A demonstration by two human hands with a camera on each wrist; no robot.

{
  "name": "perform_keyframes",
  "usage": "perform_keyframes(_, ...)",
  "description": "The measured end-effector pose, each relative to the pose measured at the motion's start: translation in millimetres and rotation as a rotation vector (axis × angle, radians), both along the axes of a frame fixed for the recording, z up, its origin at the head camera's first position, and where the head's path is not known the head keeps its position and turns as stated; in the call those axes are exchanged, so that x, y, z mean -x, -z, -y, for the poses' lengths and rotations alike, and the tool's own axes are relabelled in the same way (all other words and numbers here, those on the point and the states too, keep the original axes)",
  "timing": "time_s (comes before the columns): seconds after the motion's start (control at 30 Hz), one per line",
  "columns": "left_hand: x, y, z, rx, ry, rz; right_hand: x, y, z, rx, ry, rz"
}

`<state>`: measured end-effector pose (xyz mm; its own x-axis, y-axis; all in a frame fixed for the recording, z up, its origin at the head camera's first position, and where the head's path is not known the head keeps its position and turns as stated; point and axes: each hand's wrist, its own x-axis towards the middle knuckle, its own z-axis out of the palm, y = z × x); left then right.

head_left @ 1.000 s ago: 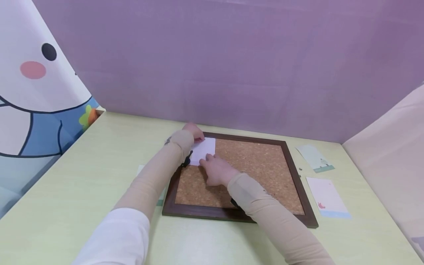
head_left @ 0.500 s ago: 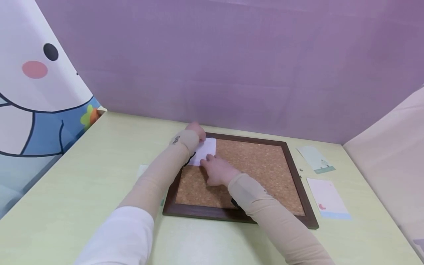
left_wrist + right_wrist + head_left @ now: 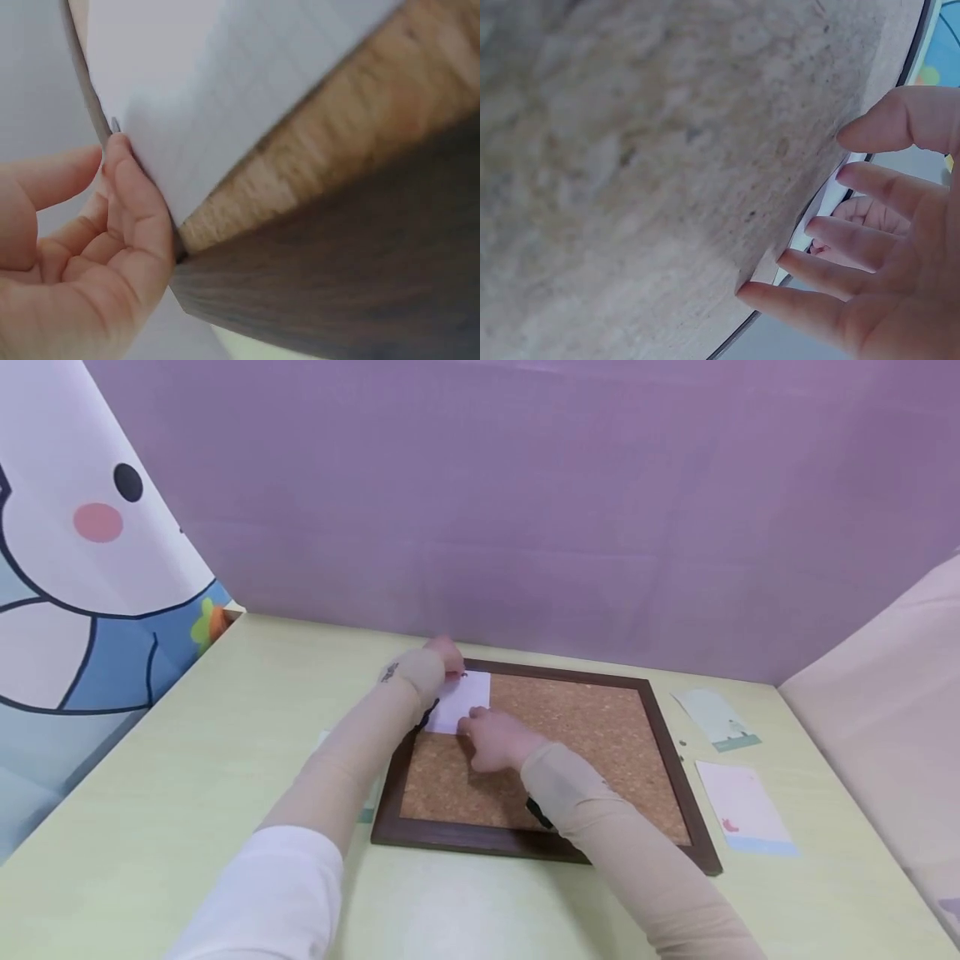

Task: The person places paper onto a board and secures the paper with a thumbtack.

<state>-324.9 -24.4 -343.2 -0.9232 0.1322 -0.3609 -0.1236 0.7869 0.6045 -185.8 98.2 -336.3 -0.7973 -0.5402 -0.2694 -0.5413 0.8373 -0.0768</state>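
Observation:
A dark-framed cork board [image 3: 600, 752] lies on the table, with a white sheet of paper [image 3: 468, 691] at its far left corner. My left hand [image 3: 446, 656] is at the paper's far edge. A small dark tack [image 3: 115, 124] shows just beyond the index fingertip in the left wrist view. The thumb lies close by, and the other fingers are loosely curled. My right hand [image 3: 498, 739] rests over the cork, its fingertips on the paper's near right corner. In the right wrist view its fingers [image 3: 810, 300] are spread and fairly straight.
Right of the board lie a green-edged paper [image 3: 716, 718], a blue-edged paper [image 3: 742, 802] and two tiny dark pieces [image 3: 682, 743]. Another green-edged sheet [image 3: 367, 814] is partly hidden under my left forearm. A purple cloth [image 3: 525, 527] hangs behind the table.
Half a second ago my left fingers covered the tack's spot; now a dark speck shows beside them. My right hand has barely shifted on the paper's near corner.

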Motion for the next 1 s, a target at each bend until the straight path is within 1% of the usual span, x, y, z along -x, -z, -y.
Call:
perform_keyframes(0.03, -4.3, -2.5, 1.1, -0.055, -0.016, 0.018, 0.4, -0.6, -0.1, 0.004, 0.004, 0.011)
perform_keyframes(0.1, -3.7, -1.5, 2.6, -0.172, -0.069, 0.068, 1.2, -1.3, -0.1, 0.010, 0.010, 0.029)
perform_keyframes(0.13, -3.2, -1.0, 3.1, -0.214, -0.093, 0.084, 1.3, -1.6, -0.1, 0.007, 0.011, 0.035)
perform_keyframes(0.17, -1.6, -0.4, 3.4, -0.229, -0.102, 0.091, 1.7, -1.7, 0.1, 0.006, 0.012, 0.042)
perform_keyframes(0.2, -0.1, -0.3, 4.2, -0.226, -0.103, 0.089, 2.1, -1.5, 0.2, 0.007, 0.012, 0.045)
perform_keyframes(0.23, 2.8, 0.6, 5.0, -0.202, -0.090, 0.077, 2.6, -1.3, 0.3, 0.007, 0.011, 0.045)
perform_keyframes(0.27, 9.7, 4.5, 5.7, -0.186, -0.081, 0.071, 3.2, -0.7, 0.3, 0.005, 0.008, 0.045)
perform_keyframes(0.3, 11.8, 5.2, 6.8, -0.169, -0.064, 0.057, 3.8, -0.3, 0.1, 0.006, 0.004, 0.043)
perform_keyframes(0.4, 13.6, 2.5, 10.3, -0.128, -0.024, 0.012, 5.8, 0.6, -0.9, 0.007, 0.003, 0.041)
perform_keyframes(0.43, 13.5, 1.1, 11.6, -0.124, -0.013, 0.001, 6.4, 0.6, -1.4, 0.009, 0.003, 0.040)
perform_keyframes(0.47, 12.8, -1.0, 12.4, -0.140, -0.013, 0.004, 7.0, 0.5, -1.7, 0.012, 0.004, 0.041)
perform_keyframes(0.6, 8.5, -10.4, 15.5, -0.187, -0.011, 0.008, 8.5, -1.1, -2.5, 0.017, 0.010, 0.052)
perform_keyframes(0.67, 5.2, -14.6, 16.4, -0.233, -0.017, 0.009, 8.6, -2.0, -2.3, 0.017, 0.017, 0.061)
perform_keyframes(0.77, -0.9, -19.8, 19.2, -0.278, -0.018, -0.018, 8.2, -2.8, -1.8, 0.016, 0.032, 0.076)
perform_keyframes(0.87, -9.9, -25.1, 22.0, -0.311, -0.029, -0.047, 7.8, -2.9, -2.0, 0.014, 0.043, 0.085)
perform_keyframes(1.0, -25.5, -33.0, 27.4, -0.340, -0.036, -0.086, 7.6, -3.3, -2.7, 0.014, 0.051, 0.089)
